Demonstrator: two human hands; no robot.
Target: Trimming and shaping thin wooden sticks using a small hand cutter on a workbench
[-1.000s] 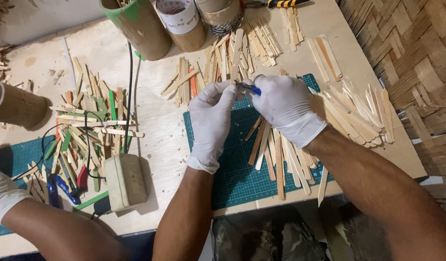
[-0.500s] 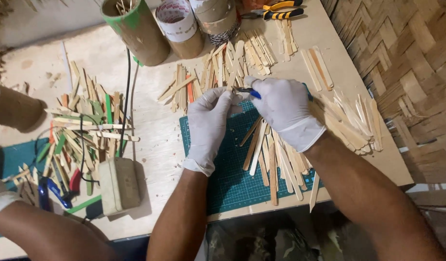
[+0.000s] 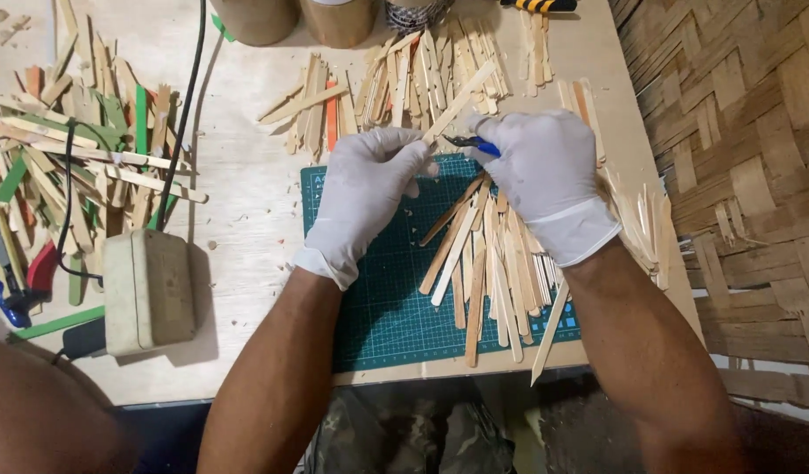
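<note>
Both gloved hands up over the green mat [image 3: 378,298] now: our left hand [image 3: 362,197] has its fingers pinched on a pale wooden stick [image 3: 457,105], which slants up and away above the mat's top edge. Our right hand [image 3: 545,175] is wrapped tight around a blue-handled cutter [image 3: 471,142], its tip right at the stick's lower end. Under the right wrist lies a pile of sticks [image 3: 492,263] fanned across the mat. On the desk [image 3: 246,202] to the left sits a beige box [image 3: 148,290] with a black cable [image 3: 181,114], and painted sticks [image 3: 62,149] are scattered beyond.
</note>
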